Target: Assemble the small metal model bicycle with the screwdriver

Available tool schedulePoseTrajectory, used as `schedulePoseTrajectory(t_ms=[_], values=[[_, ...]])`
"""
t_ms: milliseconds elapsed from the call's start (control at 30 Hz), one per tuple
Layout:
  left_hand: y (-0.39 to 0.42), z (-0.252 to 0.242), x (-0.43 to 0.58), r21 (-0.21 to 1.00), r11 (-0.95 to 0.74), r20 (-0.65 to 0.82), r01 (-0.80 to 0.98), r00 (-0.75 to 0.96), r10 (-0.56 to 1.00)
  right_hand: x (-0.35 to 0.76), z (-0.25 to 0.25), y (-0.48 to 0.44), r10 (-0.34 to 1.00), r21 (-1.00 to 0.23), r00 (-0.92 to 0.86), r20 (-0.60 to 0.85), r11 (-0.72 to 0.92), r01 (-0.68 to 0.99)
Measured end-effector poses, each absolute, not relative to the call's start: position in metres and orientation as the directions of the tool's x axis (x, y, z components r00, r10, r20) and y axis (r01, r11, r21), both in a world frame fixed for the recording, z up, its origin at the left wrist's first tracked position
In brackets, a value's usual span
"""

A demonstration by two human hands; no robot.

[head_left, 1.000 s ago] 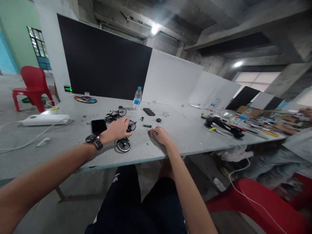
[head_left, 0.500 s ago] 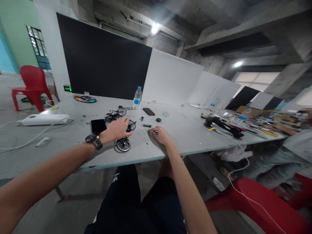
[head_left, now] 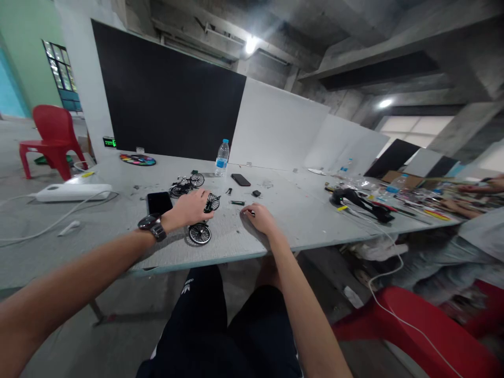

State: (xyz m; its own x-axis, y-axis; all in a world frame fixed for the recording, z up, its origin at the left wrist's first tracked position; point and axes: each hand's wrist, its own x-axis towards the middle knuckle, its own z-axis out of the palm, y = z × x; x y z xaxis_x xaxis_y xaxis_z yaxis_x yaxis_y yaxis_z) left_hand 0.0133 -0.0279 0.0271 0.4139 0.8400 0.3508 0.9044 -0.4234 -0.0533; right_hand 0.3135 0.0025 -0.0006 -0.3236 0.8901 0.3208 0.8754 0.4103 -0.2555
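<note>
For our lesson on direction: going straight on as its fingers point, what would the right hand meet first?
Probably the wheel beside the left hand, unless the right hand clips the green piece; depth is unclear.

On the table (head_left: 303, 218), the bottle (head_left: 222, 158) stood right of a palette (head_left: 137, 159). Nearer than the bottle were a phone (head_left: 240, 180) to its right, a model bicycle (head_left: 181, 188) to its left, and, nearer still, the left hand (head_left: 191, 208).
</note>
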Motion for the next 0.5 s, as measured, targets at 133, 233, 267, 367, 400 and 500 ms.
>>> schedulePoseTrajectory(t_ms=[133, 233, 267, 367, 400, 500], values=[[-0.027, 0.026, 0.013, -0.049, -0.422, 0.359, 0.905, 0.41, 0.838, 0.308, 0.01, 0.0, 0.872, -0.24, -0.323, 0.368, 0.425, 0.873], [-0.027, 0.025, 0.013, -0.046, -0.431, 0.364, 0.901, 0.417, 0.833, 0.291, 0.03, -0.004, 0.845, -0.188, -0.381, 0.375, 0.472, 0.862], [-0.027, 0.025, 0.013, -0.046, -0.434, 0.366, 0.9, 0.419, 0.831, 0.283, 0.038, -0.007, 0.83, -0.158, -0.423, 0.364, 0.503, 0.85], [-0.026, 0.025, 0.013, -0.049, -0.438, 0.37, 0.898, 0.424, 0.827, 0.257, 0.065, -0.011, 0.8, -0.1, -0.513, 0.311, 0.565, 0.819], [-0.027, 0.025, 0.013, -0.052, -0.438, 0.37, 0.897, 0.425, 0.826, 0.249, 0.073, -0.012, 0.796, -0.083, -0.53, 0.291, 0.573, 0.815], [-0.027, 0.026, 0.012, -0.065, -0.437, 0.364, 0.897, 0.43, 0.826, 0.227, 0.091, -0.012, 0.776, 0.002, -0.583, 0.243, 0.6, 0.8]])
